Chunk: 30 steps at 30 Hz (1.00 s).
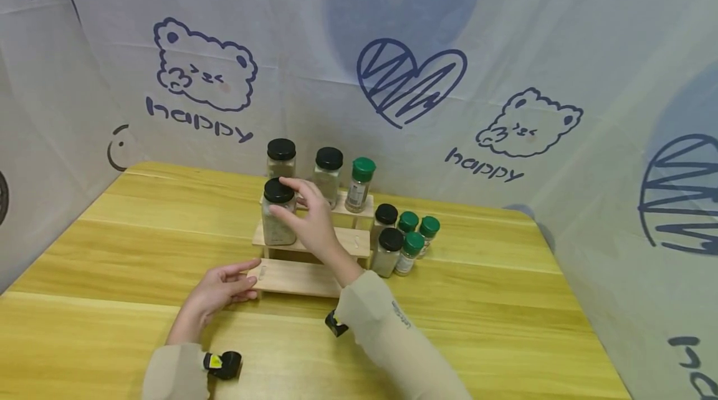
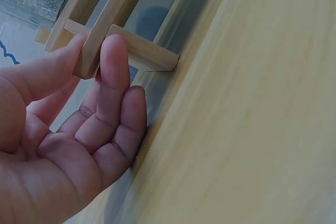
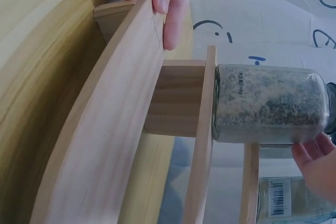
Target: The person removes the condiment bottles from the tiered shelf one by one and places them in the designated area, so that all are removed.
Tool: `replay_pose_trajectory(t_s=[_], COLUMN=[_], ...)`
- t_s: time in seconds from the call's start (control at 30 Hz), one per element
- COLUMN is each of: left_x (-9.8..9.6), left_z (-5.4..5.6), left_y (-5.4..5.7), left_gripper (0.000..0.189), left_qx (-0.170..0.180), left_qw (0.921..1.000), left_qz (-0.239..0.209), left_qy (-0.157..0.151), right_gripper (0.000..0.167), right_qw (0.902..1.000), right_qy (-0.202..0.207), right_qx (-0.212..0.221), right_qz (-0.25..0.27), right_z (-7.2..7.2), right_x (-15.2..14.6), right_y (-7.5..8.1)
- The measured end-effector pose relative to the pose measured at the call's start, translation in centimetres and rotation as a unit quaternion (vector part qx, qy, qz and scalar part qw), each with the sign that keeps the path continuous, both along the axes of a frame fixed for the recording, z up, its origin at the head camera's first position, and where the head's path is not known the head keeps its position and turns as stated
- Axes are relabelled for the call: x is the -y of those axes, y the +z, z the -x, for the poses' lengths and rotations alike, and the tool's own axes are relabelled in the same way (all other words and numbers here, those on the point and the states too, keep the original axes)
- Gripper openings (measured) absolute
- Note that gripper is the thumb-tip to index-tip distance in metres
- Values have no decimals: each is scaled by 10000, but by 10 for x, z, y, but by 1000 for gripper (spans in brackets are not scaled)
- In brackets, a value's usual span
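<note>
At the left end of the middle wooden shelf (image 1: 349, 240), the jar (image 1: 279, 229) stands upright; the right hand (image 1: 315, 219) holds its upper part with curved thumb and fingers. The left hand (image 1: 217, 290) pinches the bottom shelf (image 1: 303, 278) by its left edge; an uneven pull could, I think, tip the jar.

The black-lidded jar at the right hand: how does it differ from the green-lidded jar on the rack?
The black-lidded jar looks broader; the green-lidded jar is slimmer and topped in green, not black. The black-lidded jar stands on the wooden rack's middle step, touched by the right hand; the green-lidded jar stands untouched on the top step. Both are upright.
</note>
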<state>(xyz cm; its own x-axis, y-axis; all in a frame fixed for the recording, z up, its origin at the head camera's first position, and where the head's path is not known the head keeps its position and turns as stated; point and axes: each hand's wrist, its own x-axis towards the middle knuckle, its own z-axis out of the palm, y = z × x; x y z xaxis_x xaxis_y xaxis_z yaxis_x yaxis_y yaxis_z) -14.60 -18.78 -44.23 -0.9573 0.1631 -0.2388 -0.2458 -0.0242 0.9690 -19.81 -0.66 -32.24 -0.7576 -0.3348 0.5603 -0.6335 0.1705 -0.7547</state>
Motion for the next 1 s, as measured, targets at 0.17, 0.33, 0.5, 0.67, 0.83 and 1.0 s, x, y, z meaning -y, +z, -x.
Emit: replay_pose_trajectory(t_s=[0.17,0.33,0.5,0.67,0.83,1.0], left_x=[0,0,0,0,1,1], left_z=[0,0,-1,0,0,-1], left_y=[1,2,3,2,2,1], left_gripper=[50,49,49,49,49,50], left_qx=[6,6,14,27,12,24], left_qw=[10000,10000,10000,10000,10000,10000], left_qz=[-17,-14,7,-42,-42,-50], left_qy=[-6,-11,-8,-4,-18,-4], right_gripper=[41,41,43,41,35,32], right_qw=[10000,10000,9996,9985,9976,9972], right_qy=[-19,-60,-25,-28,-39,-128], right_qx=[-48,54,208,280,110,-285], right_qz=[37,54,191,464,679,685], right_z=[16,23,23,23,14,1], right_x=[3,5,6,5,3,0], right_y=[-18,-29,-30,-32,-23,-9])
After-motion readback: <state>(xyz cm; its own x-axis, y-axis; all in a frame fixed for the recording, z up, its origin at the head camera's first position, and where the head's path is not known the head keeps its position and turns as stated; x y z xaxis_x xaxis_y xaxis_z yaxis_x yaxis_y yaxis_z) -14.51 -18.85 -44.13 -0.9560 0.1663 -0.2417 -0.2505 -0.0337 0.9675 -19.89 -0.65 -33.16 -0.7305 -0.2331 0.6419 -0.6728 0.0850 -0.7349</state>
